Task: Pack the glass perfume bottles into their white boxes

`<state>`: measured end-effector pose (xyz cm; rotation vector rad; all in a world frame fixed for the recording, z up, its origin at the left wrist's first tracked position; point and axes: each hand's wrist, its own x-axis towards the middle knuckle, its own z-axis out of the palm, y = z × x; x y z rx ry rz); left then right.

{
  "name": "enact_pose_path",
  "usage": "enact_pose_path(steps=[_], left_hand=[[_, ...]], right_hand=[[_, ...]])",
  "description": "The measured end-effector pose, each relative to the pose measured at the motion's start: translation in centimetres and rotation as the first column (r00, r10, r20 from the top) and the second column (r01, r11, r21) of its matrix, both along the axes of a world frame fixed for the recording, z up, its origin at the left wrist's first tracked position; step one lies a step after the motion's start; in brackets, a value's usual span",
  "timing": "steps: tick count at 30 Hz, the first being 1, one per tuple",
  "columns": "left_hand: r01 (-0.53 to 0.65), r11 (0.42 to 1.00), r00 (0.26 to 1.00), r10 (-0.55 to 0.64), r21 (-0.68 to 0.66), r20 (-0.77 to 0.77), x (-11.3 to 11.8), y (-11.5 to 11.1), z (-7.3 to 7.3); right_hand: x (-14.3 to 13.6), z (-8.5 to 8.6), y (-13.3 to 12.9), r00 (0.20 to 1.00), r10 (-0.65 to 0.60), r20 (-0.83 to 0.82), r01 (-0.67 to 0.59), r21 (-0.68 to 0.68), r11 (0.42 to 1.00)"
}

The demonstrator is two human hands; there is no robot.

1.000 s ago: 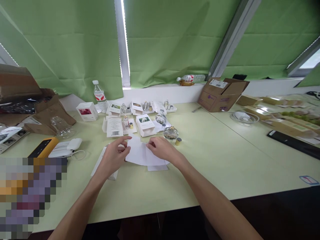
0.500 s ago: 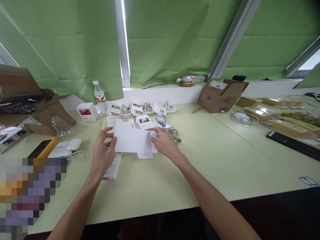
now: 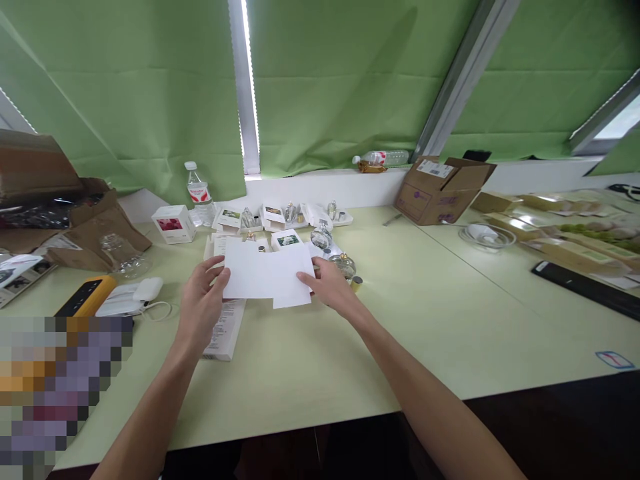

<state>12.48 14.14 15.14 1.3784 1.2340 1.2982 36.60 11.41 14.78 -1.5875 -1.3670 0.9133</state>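
A flat white card sheet (image 3: 265, 272) with a tab at its lower right is held above the table between both hands. My left hand (image 3: 204, 293) grips its left edge between thumb and fingers. At its right edge my right hand (image 3: 327, 283) pinches it, thumb in front. Beneath, a white printed box (image 3: 227, 333) lies partly covered by the sheet. Behind the sheet is a white box with a flower picture (image 3: 287, 240). Glass bottles (image 3: 321, 237) and a small gold cap (image 3: 357, 284) are beside my right hand.
White trays with small bottles (image 3: 290, 217) line the back of the table (image 3: 400, 333). A white box with a red picture (image 3: 173, 225) and a water bottle (image 3: 199, 193) stand left. An open cardboard box (image 3: 443, 190) is back right; a yellow device (image 3: 87, 297) lies left.
The sheet has been raised and tilted, with its blank face turned more toward me and its tab in line with it. My right thumb has moved slightly left and onto its front.
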Motion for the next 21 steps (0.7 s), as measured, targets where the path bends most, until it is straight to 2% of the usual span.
enact_pose_path(steps=[3,8,12,21], left_hand=[[0.103,0.990,0.993,-0.097,-0.091,0.069,0.4,-0.2,0.1],[0.258,0.960,0.964,-0.247,-0.113,0.099,1.1,-1.1,0.5],[0.383,0.912,0.918,-0.359,-0.149,0.166,1.3,-1.8,1.0],[0.540,0.835,0.828,-0.504,-0.104,0.245,1.0,-2.1,0.6]], right_hand=[[0.0,0.0,0.1,0.995,-0.038,-0.089,0.040,0.016,0.999],[0.1,-0.2,0.2,0.979,-0.029,-0.203,0.041,0.056,0.998],[0.1,-0.2,0.2,0.973,-0.028,-0.230,0.044,0.063,0.997],[0.2,0.2,0.1,0.970,-0.038,-0.239,0.058,0.080,0.995]])
